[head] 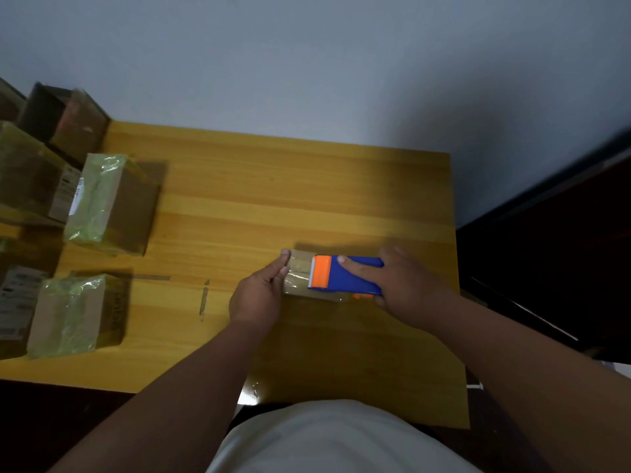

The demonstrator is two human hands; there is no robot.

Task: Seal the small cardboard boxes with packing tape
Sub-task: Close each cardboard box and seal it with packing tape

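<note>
taping a small box on the yellow tabletop (273,199)

two wrapped boxes (109,203) sat far left; the small box (300,278) lay near centre, left hand (259,295) fingers pressed flat on its end, right hand (406,285) clenched round the tape dispenser (345,275). best to draw steadily, keeping the tape centred.

A yellow wooden table (273,186) stands against a grey wall (307,63), beside perhaps dark furniture (563,233).
</note>
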